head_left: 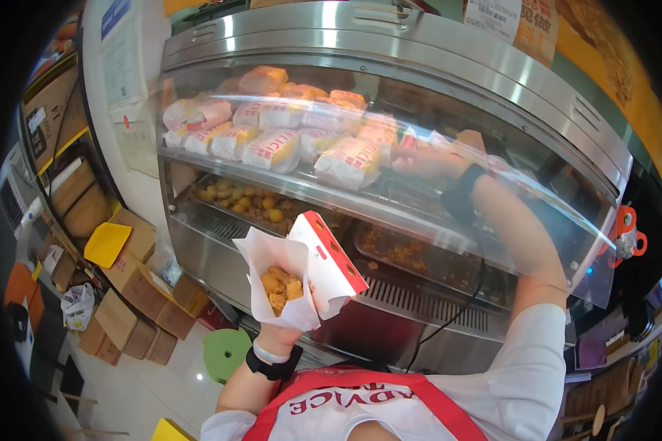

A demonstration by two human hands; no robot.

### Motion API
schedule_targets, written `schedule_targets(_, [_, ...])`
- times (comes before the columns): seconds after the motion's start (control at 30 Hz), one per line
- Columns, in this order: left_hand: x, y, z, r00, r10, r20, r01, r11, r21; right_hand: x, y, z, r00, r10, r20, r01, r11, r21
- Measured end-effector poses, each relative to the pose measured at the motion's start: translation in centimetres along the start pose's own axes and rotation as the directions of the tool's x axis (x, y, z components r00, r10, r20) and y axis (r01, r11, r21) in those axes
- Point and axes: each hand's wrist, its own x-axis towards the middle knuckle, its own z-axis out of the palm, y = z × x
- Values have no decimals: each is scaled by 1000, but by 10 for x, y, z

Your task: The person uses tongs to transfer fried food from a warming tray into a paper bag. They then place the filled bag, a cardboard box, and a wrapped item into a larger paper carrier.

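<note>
My left hand (278, 336) is closed around the base of a white paper bag (256, 250) that stands open at the top. Golden fried chicken pieces (280, 288) show inside it. A red and white folding carton (322, 257) leans against the bag in the same grip. Behind the curved glass, my right hand (424, 163) reaches onto the upper shelf, right beside a wrapped burger (351, 163) and a small red and white item (409, 138). Glare and blur on the glass hide its fingers. Several more paper-wrapped burgers (272, 150) are piled to the left.
The steel display case (228, 253) spans the front, its curved glass (493, 228) over my right forearm. Trays of food (254, 202) sit on its lower level. Cardboard boxes (129, 320) are stacked at left, near a green stool (226, 354). A black cable (456, 317) hangs down the case.
</note>
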Motion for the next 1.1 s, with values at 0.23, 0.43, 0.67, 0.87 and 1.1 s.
schedule_targets(0.23, [-8,3,-27,990,43,-131,-41,999,20,-70,-133,-40,859,512,-28,-494,840,223])
schedule_targets(0.43, [-22,-6,-66,978,63,-200,-34,989,147,-27,-58,-1,991,124,-57,-124,992,-3])
schedule_targets(0.67, [-47,-2,-36,965,-54,-257,19,990,-138,-48,-55,-1,986,82,-143,-46,970,237])
schedule_targets(0.87, [-69,2,-16,983,-34,-179,18,996,-91,-57,-48,-7,901,63,-428,-2,990,143])
schedule_targets(1.1, [-86,10,-40,951,10,-310,-11,1000,1,-39,-12,-14,746,54,-664,140,962,236])
